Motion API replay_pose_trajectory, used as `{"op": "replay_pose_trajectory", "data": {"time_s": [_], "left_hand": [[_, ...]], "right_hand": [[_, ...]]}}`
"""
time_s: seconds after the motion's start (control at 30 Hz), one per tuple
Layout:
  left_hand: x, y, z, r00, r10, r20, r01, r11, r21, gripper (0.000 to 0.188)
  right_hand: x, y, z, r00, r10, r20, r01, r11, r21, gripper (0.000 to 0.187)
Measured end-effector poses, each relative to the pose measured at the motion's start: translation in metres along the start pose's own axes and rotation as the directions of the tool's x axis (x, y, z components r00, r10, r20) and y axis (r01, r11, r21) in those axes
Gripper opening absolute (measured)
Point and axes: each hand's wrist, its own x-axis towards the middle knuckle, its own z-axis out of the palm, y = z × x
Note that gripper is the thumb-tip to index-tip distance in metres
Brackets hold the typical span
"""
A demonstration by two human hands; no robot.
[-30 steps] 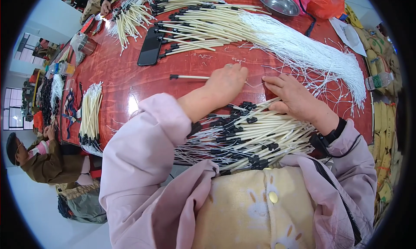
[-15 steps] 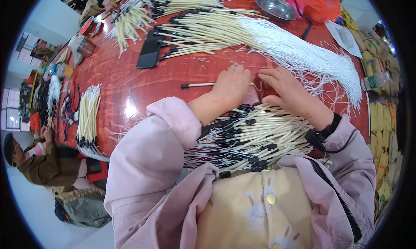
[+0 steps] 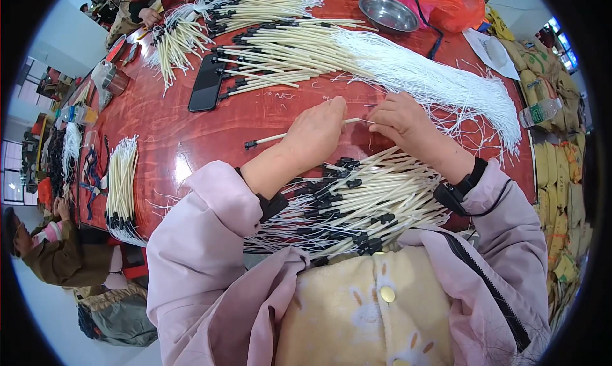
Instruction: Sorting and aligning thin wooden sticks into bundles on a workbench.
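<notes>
One separate black-tipped cream stick (image 3: 271, 139), one black smartphone (image 3: 206, 82), one stainless-steel bowl (image 3: 389, 14) and two black wrist straps (image 3: 273, 206) are showing; the heaped sticks (image 3: 382, 194) are overlapping too closely for counting.

Light glares off the glossy red desk (image 3: 156, 108); beyond its left edge are a pale wall (image 3: 69, 23), windows (image 3: 12, 175) and whitish floor (image 3: 48, 296).

In my left hand (image 3: 315, 129) I hold one slim, straight cream rod (image 3: 273, 138), slanted so its right end lies farther from me. A black fitting (image 3: 250, 145) caps its left end; my hand hides the middle. Past my fingers the right end shows, and a thin pale cord (image 3: 364, 120) runs to my right hand's (image 3: 403, 122) fingertips
</notes>
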Motion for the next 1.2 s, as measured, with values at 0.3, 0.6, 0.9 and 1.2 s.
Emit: {"op": "replay_pose_trajectory", "data": {"time_s": [0.3,0.6,0.9,1.2], "left_hand": [[-0.005,0.022,-0.010,0.997,0.074,-0.038,-0.078,0.989,-0.123,0.010],[-0.007,0.028,-0.010,0.993,0.062,-0.105,-0.076,0.987,-0.140,0.008],[-0.012,0.040,-0.018,0.998,0.044,-0.043,-0.051,0.986,-0.161,0.012],[-0.017,0.041,-0.017,0.993,0.107,-0.058,-0.112,0.990,-0.081,0.013]], "right_hand": [[-0.002,-0.002,0.001,0.998,-0.014,0.060,0.014,1.000,0.000,0.016],[-0.013,-0.018,-0.012,0.996,0.041,-0.074,-0.032,0.993,0.114,0.022],[-0.016,-0.017,-0.012,0.996,-0.034,-0.083,0.044,0.991,0.128,0.007],[-0.013,-0.021,-0.014,0.998,-0.060,-0.023,0.063,0.989,0.132,0.007]]}}
